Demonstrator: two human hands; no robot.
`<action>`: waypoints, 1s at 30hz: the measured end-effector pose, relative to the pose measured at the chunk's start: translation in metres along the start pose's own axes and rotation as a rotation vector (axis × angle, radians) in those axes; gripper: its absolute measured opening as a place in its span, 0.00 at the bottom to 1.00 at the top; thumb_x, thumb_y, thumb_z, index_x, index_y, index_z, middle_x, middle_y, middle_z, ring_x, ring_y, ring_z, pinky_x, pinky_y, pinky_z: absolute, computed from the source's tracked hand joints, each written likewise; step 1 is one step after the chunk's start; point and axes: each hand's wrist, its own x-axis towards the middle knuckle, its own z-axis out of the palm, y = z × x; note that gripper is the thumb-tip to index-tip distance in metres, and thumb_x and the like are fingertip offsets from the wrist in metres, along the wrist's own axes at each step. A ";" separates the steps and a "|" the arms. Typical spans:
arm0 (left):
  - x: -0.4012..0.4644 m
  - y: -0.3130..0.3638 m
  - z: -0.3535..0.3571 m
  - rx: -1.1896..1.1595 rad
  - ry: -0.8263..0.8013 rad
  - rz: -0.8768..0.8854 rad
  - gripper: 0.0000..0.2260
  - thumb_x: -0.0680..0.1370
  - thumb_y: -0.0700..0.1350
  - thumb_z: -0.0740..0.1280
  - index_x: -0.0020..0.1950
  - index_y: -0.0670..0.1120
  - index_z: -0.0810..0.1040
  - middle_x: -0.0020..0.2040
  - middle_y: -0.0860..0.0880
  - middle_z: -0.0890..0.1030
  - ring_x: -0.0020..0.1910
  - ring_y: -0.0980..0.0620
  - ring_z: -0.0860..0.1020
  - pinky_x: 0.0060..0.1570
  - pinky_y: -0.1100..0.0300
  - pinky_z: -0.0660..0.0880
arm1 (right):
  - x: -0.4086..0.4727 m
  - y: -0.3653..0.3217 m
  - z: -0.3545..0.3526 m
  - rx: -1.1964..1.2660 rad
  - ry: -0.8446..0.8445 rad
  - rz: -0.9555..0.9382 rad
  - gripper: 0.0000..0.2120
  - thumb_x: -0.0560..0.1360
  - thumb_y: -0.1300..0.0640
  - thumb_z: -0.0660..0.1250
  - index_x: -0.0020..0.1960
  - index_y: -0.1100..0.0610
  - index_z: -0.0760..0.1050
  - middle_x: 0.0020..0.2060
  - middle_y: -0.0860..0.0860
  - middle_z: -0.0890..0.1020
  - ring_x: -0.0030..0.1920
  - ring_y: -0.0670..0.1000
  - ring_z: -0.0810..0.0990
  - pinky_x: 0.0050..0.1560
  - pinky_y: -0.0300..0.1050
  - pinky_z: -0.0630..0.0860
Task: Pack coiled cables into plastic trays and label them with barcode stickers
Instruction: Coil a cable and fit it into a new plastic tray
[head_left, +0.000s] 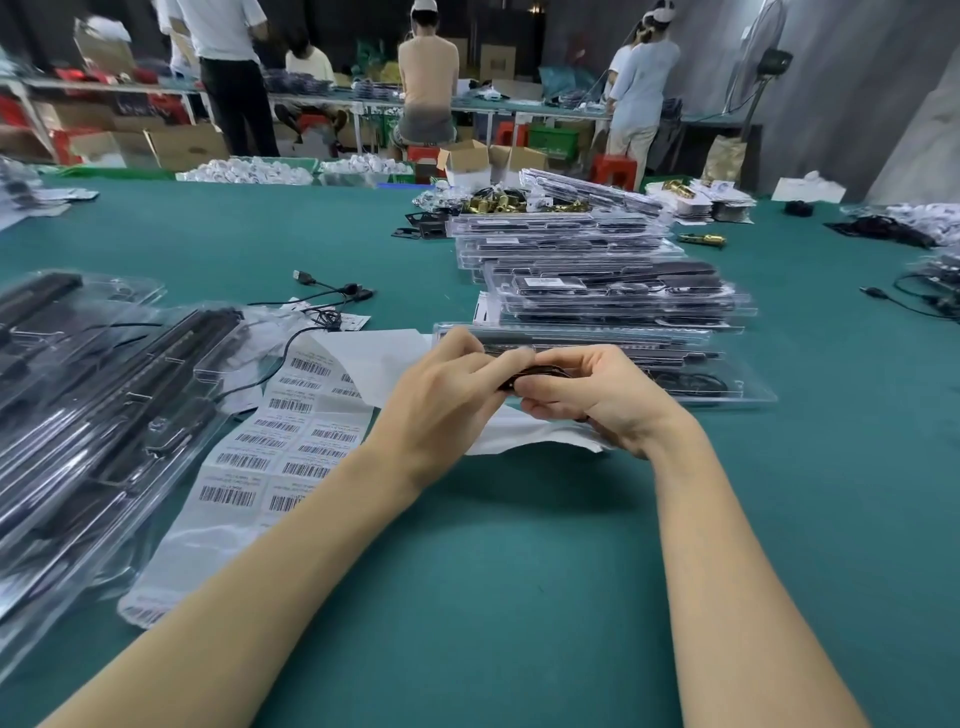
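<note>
Left hand (451, 385) and right hand (592, 391) grip black cable (535, 373)

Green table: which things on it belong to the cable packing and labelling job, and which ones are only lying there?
Job: coiled cable gripped by left hand and right hand; barcode sticker sheet; tray stack; trays at left; loose cable.

Lying about: brass parts; cardboard boxes.

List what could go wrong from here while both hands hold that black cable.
1. The black cable is only pinched between the left hand and right hand; it may slip or uncoil.
2. The barcode sticker sheet lies under the left forearm and could get dragged or creased.
3. The stack of plastic trays just beyond the hands looks uneven; a bump might shift it.
</note>
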 end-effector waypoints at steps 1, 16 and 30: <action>-0.001 -0.001 0.001 -0.005 0.018 0.011 0.12 0.73 0.32 0.74 0.56 0.39 0.84 0.38 0.48 0.83 0.39 0.42 0.76 0.31 0.50 0.77 | 0.000 0.000 0.000 0.006 -0.014 -0.002 0.08 0.73 0.67 0.74 0.50 0.59 0.86 0.48 0.59 0.86 0.44 0.52 0.85 0.47 0.40 0.81; -0.012 -0.018 0.008 0.006 -0.013 0.084 0.06 0.77 0.39 0.73 0.54 0.43 0.85 0.41 0.53 0.84 0.41 0.44 0.74 0.37 0.51 0.76 | 0.000 -0.013 -0.032 -0.807 0.335 -0.230 0.05 0.73 0.54 0.73 0.45 0.43 0.85 0.45 0.36 0.85 0.50 0.36 0.81 0.52 0.34 0.75; -0.024 -0.018 0.012 0.006 -0.162 0.105 0.07 0.78 0.45 0.72 0.54 0.46 0.85 0.43 0.56 0.84 0.48 0.48 0.69 0.44 0.48 0.76 | 0.022 0.007 -0.015 -1.014 0.103 -0.265 0.11 0.71 0.50 0.73 0.54 0.42 0.82 0.51 0.42 0.83 0.53 0.45 0.79 0.58 0.51 0.76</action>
